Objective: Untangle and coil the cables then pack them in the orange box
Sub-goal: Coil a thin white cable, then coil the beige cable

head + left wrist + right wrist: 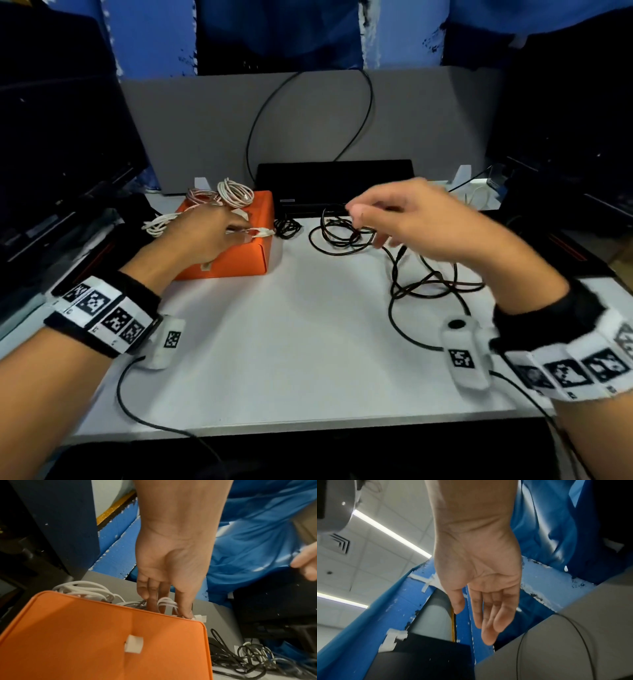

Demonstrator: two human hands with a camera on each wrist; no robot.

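Observation:
The orange box [239, 255] stands at the table's back left; in the left wrist view its orange front [85, 635] fills the foreground. Coiled white cables [236, 193] lie at its back, heaped above the rim. My left hand [246, 233] reaches down into the box and holds a white cable [167, 601] looped round its fingers, the cable's plug [263, 233] sticking out to the right. A tangled black cable [342, 234] sprawls over the table's middle right. Above it hovers my right hand [359, 216], fingers straight and empty [476, 622].
A small black coil [287, 228] lies just right of the box. Behind stand a flat black device [335, 181] and a grey partition [308, 120]. A dark monitor [51, 137] looms at the left. The white table [291, 325] extends toward me.

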